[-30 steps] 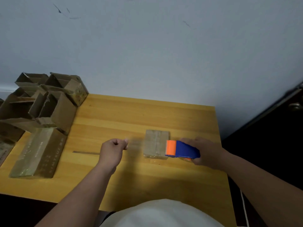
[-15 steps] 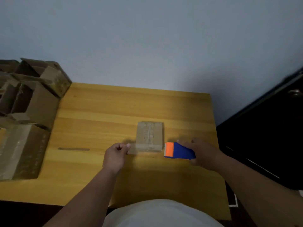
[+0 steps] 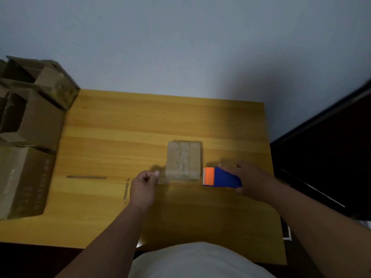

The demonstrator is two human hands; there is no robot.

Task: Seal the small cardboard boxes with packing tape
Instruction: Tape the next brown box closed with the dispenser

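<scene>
A small closed cardboard box lies in the middle of the wooden table, with shiny clear tape along its top seam. My right hand grips a blue and orange tape dispenser just right of the box's near corner. My left hand is curled at the box's near left corner and pinches the free end of a clear tape strip that runs to the box's front face.
A heap of open and closed cardboard boxes fills the table's left side. Two short tape strips are stuck to the table left of my left hand. A dark cabinet stands to the right.
The camera has tilted down and to the right, so the box heap has slid left in view. The dispenser has come off the box's right end to its near right side; my left hand moved nearer the box.
</scene>
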